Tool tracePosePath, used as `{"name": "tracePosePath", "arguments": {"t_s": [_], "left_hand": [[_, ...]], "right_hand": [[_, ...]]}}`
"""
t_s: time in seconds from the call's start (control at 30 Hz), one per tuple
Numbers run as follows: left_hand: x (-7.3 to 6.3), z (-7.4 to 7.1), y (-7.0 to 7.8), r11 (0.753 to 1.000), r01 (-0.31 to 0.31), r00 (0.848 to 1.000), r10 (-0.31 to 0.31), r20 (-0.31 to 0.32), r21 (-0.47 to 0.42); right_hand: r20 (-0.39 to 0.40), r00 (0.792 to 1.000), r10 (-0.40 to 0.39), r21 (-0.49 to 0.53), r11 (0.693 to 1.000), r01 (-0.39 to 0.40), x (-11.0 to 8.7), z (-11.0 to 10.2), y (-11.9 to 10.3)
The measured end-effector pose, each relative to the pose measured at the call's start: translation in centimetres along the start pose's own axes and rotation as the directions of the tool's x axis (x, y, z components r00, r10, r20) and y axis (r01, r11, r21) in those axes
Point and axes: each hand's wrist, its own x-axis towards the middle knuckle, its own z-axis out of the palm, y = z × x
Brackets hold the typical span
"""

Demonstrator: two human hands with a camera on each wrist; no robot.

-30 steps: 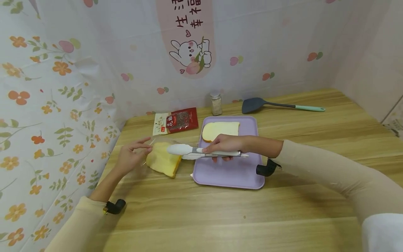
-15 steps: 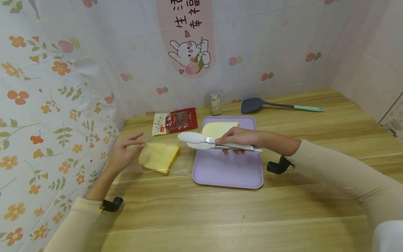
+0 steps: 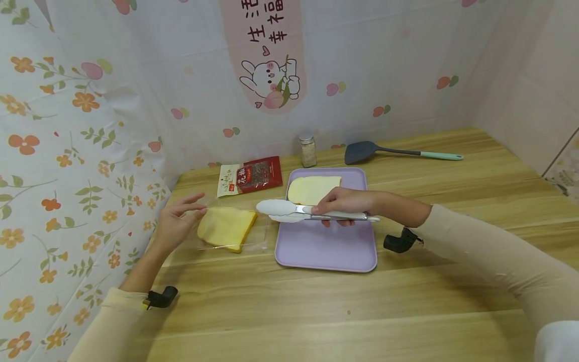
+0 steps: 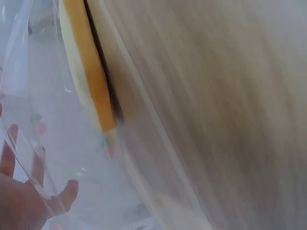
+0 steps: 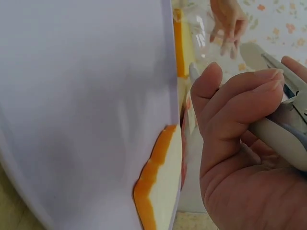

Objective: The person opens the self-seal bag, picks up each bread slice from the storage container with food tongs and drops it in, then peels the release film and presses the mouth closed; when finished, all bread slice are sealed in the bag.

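Observation:
My left hand [image 3: 176,223] holds the edge of a clear plastic bag [image 3: 259,236] at the table's left, its fingertips at the bag's near-left corner. Inside lies a thick bread slice [image 3: 226,226] with an orange crust. My right hand [image 3: 341,203] grips a pair of tongs [image 3: 280,208] with white heads and a metal handle. Their heads point left, just right of the bag, with nothing between them. Below the tongs is a lilac tray [image 3: 325,251]; another bread slice [image 3: 312,188] lies at its far end, partly behind my right hand.
Behind the bag lies a red and cream spice packet [image 3: 251,176]. Beside it stands a small glass jar [image 3: 308,152]. A spatula [image 3: 398,152] with a mint handle lies at the back right. Patterned cloth [image 3: 194,75] hangs along the table's back and left.
My left hand has drawn the bag a little leftward, the bread with it. The tongs have come away from the bread to the right and now hang apart from it.

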Motion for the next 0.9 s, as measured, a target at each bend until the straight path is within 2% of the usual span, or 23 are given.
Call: {"name": "tracePosePath", "arguments": {"t_s": [0.33,0.6,0.7,0.9], "left_hand": [[0.3,0.9,0.3,0.996,-0.09,0.995,0.089,-0.044,-0.018],[0.6,1.5,0.3,0.996,-0.073,0.994,0.068,-0.09,-0.052],[0.7,1.7,0.2,0.997,-0.065,0.996,0.062,-0.068,-0.043],[0.9,1.4,0.2,1.0,-0.011,0.995,0.009,-0.102,-0.019]], "right_hand": [[-0.044,0.999,0.024,-0.005,1.0,-0.024,0.4,-0.2,0.1],[-0.08,0.997,0.007,0.007,1.0,-0.006,-0.8,-1.3,0.5],[-0.093,0.996,-0.009,0.022,1.0,0.011,-1.4,-1.9,0.8],[-0.103,0.995,-0.007,0.046,0.999,0.011,-2.8,-2.9,1.2]]}}
